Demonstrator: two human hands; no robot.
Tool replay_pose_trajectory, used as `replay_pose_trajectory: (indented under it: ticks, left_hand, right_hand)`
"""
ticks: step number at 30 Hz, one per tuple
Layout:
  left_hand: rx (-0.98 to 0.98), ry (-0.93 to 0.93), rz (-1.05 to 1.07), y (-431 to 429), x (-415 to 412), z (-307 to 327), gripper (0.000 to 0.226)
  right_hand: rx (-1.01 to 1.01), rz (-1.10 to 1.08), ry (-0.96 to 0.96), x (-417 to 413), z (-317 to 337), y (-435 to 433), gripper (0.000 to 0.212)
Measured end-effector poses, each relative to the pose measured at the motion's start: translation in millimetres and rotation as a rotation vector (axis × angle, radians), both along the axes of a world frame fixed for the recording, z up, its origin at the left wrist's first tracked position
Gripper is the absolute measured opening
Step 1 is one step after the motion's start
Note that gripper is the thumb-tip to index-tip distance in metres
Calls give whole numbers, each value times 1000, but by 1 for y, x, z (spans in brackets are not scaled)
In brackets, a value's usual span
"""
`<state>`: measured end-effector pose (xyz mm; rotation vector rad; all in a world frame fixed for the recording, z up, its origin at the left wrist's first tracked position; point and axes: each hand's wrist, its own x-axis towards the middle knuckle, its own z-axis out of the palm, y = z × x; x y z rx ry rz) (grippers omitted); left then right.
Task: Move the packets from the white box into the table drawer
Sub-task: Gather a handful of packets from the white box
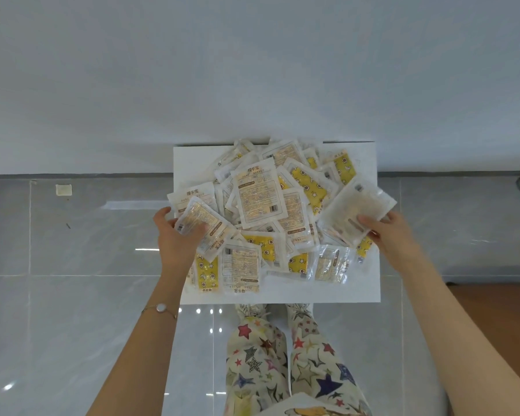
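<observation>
**A:** Where are the hand-warmer packets (258,193) now?

**B:** Heaped in the white box (370,283), which lies on the tiled floor (72,295) just beyond the person's feet. The table drawer is not in view.

**A:** And the hands?

**B:** Both are gripping. The left hand (174,235) has fingers and thumb curled round a clear-fronted packet (200,223) at the left edge of the heap. The right hand (394,235) pinches a pale packet (357,211) at the right edge, thumb on top. I cannot tell whether a second packet lies under that one.

**A:** So the step is lifting out a handful?

**B:** I'd judge so. The box looks nearly full, so most of the task seems left to do.

**A:** How to do it well?

**B:** The wrappers look slick and overlap loosely. Lift straight up, clear of the heap, before turning away, or neighbours may slide over the low rim. Better to gather a small flat stack in each hand than to drag single packets by a corner
</observation>
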<state>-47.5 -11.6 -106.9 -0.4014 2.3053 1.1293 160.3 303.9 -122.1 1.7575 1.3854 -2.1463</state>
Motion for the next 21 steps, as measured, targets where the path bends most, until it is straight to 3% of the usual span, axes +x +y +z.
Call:
replay_pose_trajectory:
  ticks: [5, 12, 21]
  left_hand:
    - [46, -16, -34, -6, -3, -2, 26]
    - [182, -25, 50, -16, 3, 4, 35]
    - [292, -38, 227, -18, 9, 39, 44]
  right_hand:
    - [217, 269, -141, 8, -9, -6, 58]
    - [437, 489, -357, -7, -26, -2, 74]
    - [378, 169, -87, -6, 12, -1, 63]
